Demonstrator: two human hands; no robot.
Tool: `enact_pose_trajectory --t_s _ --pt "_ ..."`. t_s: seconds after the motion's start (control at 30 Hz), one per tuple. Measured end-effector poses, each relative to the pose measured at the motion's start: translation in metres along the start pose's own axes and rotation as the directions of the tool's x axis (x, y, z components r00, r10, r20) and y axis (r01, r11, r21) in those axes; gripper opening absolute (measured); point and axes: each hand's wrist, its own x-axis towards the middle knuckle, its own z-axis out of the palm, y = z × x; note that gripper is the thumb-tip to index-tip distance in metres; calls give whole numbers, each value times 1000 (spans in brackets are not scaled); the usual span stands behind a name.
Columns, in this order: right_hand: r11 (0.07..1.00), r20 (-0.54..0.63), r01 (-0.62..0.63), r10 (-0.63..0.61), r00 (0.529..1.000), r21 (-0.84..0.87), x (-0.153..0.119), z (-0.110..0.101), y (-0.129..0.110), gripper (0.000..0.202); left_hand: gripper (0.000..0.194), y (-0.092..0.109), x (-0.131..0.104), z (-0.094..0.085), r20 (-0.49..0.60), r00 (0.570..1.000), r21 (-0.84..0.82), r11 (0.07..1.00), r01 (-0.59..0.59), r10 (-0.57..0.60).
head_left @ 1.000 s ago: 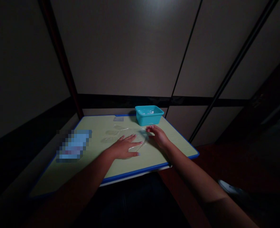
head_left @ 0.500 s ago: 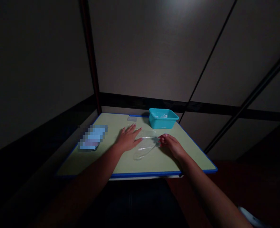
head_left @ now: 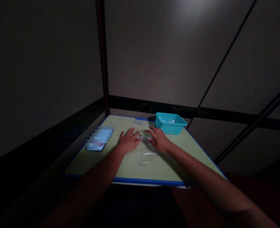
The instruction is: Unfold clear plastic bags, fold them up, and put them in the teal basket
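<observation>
A clear plastic bag [head_left: 147, 158] lies on the pale yellow tabletop, partly covered by both hands. My left hand [head_left: 129, 142] rests with its fingers spread at the bag's left side. Over the bag's right part is my right hand [head_left: 160, 141], fingers apart and nothing gripped in them. The two thumbs point towards each other, with a strip of the film between them. Where exactly the film's edges run under the hands is hard to see.
A turquoise plastic basket [head_left: 171, 127] holding something clear stands at the table's back right. A phone [head_left: 100, 139] with a blurred-out screen lies at the left. A small translucent patch [head_left: 138, 122] is near the back edge. The table [head_left: 94, 166] has blue edging, and wall panels rise behind it.
My right hand has let go of the bag's right end, opened, and moved left onto the film. My left hand stays spread in place. The view has shifted slightly left.
</observation>
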Motion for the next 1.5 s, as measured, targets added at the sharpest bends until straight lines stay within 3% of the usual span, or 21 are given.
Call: enact_pose_trajectory --t_s 0.2,0.3,0.43,0.57,0.63,0.9,1.0,1.17,1.3,1.4,1.5 --pt "1000 278 -10 18 960 -28 -1 23 12 76 61 -1 -2 -5 149 989 -43 999 4 2" --pt "1000 312 -17 19 950 -9 -14 24 12 76 64 -2 -3 -4 191 981 -50 998 31 -21" --pt "1000 345 4 -3 939 -1 -23 12 10 73 66 -5 -2 -2 160 986 -32 998 48 -43" --pt "999 295 -43 45 954 -13 -19 6 19 70 65 -3 0 -5 -59 998 7 1000 -11 11" --pt "997 251 -71 72 965 -12 -14 9 25 69 62 -3 1 -6 -101 993 15 998 -61 62" --pt "996 314 -84 83 946 -13 -12 28 29 77 70 -11 1 5 174 976 -35 992 -125 129" --pt "996 320 -84 82 944 -10 -13 26 26 77 63 -12 2 4 153 983 -27 995 -95 98" --pt "993 324 -113 95 941 39 -14 18 26 76 53 -11 4 -5 16 998 6 998 -67 67" --pt "987 308 -142 112 945 78 -18 15 28 77 55 -11 3 -5 93 986 -5 991 -137 137" --pt "988 353 -132 96 931 78 -19 16 28 77 58 -15 4 -2 171 978 -9 993 -119 119" --pt "988 349 -122 81 934 97 -19 15 26 72 57 -19 5 -4 115 991 3 998 -66 66"
